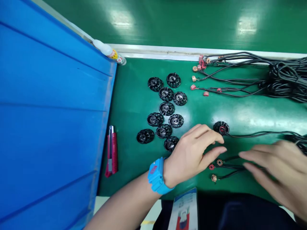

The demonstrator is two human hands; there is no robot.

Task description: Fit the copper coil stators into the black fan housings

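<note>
My left hand (pixel 195 150), with a blue wristband (pixel 157 175), has its thumb and fingers apart and nothing between them. Just beyond its fingertips lies a round black part (pixel 221 127) with a red coil inside and a black cable (pixel 259 134) running right. My right hand (pixel 275 166) is blurred, thumb and forefinger apart, over cables that end in a red coil (pixel 211 166) and copper coils (pixel 214 178); whether it touches a cable is unclear. Several round black parts (pixel 167 109) lie left of and beyond my left hand.
Bundled black cables (pixel 283 76) with coil ends lie at the back right. A blue bin (pixel 52 111) fills the left side. Beside it are a red utility knife (pixel 114 153) and a small bottle (pixel 109 51). A printed box (pixel 184 207) is at the front edge.
</note>
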